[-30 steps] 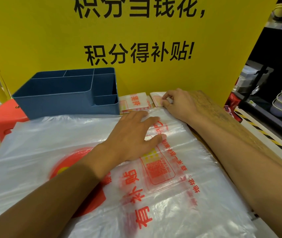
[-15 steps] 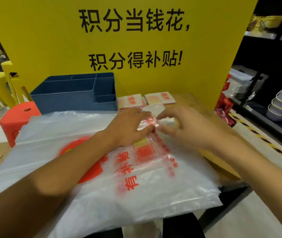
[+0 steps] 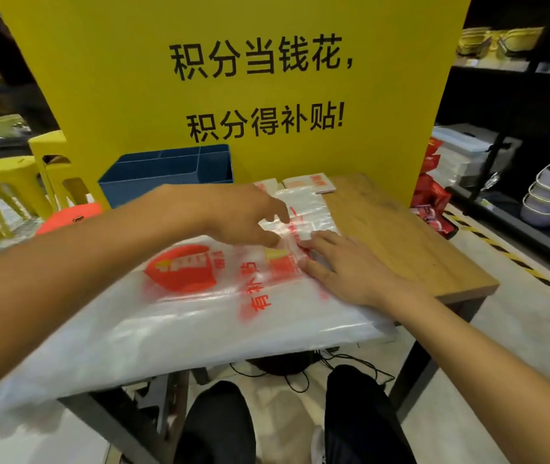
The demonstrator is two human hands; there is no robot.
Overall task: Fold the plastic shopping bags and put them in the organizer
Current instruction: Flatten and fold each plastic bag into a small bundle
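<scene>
The plastic bag (image 3: pixel 200 316) is pinched by the left hand (image 3: pixel 243 212); beside it, the flat, relaxed right hand (image 3: pixel 350 266) is pressed on the bag.

On the yellow board (image 3: pixel 126 95) filling the top centre of the frame you can read two lines of black characters: 积分当钱花, and below it 积分得补贴!. The plastic bag (image 3: pixel 200 316) spread at centre carries red print beside a red round logo, but the characters are upside down to you and blurred, so you cannot make them out with certainty.
</scene>
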